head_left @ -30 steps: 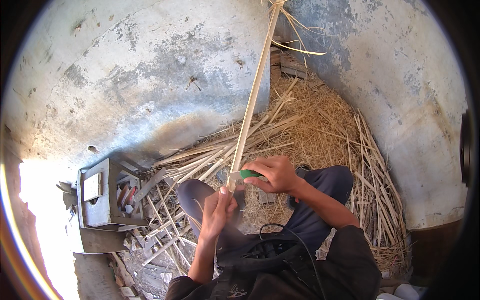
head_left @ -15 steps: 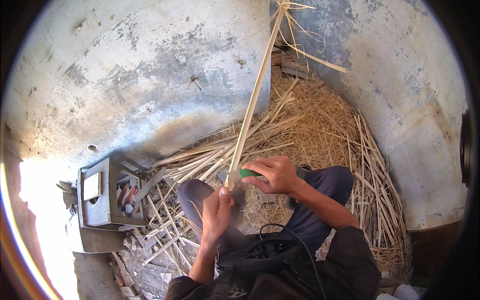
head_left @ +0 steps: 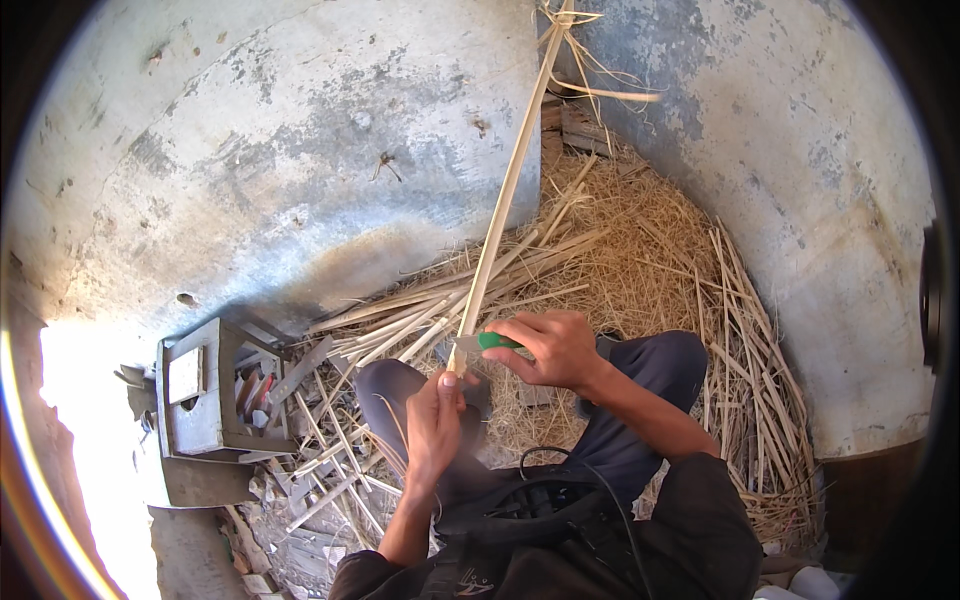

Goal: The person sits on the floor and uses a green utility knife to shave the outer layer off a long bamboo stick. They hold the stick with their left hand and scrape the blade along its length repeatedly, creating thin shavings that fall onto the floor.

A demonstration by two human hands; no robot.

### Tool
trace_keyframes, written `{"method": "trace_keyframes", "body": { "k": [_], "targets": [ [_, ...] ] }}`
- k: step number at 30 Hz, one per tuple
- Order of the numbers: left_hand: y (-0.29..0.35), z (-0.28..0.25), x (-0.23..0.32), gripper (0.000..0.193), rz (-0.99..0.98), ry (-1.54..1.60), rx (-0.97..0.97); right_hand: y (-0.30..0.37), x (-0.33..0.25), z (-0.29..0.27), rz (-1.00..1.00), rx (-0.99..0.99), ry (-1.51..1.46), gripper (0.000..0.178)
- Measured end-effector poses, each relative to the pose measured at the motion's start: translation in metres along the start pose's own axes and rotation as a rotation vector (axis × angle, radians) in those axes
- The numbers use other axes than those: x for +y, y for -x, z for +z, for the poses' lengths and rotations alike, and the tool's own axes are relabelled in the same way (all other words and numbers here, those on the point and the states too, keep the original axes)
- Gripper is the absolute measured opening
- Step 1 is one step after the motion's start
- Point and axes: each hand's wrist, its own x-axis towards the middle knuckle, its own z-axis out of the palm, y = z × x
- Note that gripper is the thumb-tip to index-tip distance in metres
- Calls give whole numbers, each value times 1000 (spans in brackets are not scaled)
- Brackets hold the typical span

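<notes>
My left hand (head_left: 436,422) is closed round the near end of a long pale strip, which looks like split bamboo (head_left: 497,225). The strip rises away from me toward the wall corner, with thin curled shavings (head_left: 590,60) hanging at its far end. In my right hand (head_left: 556,350) is a green-handled knife (head_left: 498,341), gripped by its handle. Its short blade lies across the strip just beyond my left thumb, touching it. The fingers of my left hand beneath the strip are partly hidden.
Straw-like shavings (head_left: 640,260) heap up ahead in the corner between two worn walls. Long loose strips lie to the left of the heap, and a bundle of strips (head_left: 760,390) lines the right wall. A small wooden box (head_left: 205,385) with items inside stands at left.
The long strip's far end and its dangling shavings have shifted slightly. Both hands stay almost in place, with the knife blade still on the strip near my left thumb.
</notes>
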Motion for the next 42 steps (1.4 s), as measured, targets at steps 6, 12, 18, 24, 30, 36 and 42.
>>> {"method": "trace_keyframes", "body": {
  "k": [6,12,18,24,30,36,42],
  "targets": [
    [0,0,4,56,-8,-45,18,2,4,6,-4,44,-6,30],
    [1,0,8,56,-19,-83,28,-1,2,1,-7,16,19,29],
    [3,-2,9,55,-31,-104,28,0,2,2,-6,23,38,29],
    [3,-4,6,44,-14,-116,24,1,3,3,-14,32,51,29],
    [9,-3,7,44,-44,-114,10,-3,13,0,39,80,73,29],
    [9,-4,11,47,-78,-123,1,-2,20,0,48,86,69,29],
    [25,-7,3,44,-106,-169,-47,-6,62,-12,300,107,129,36]
  ]
}}
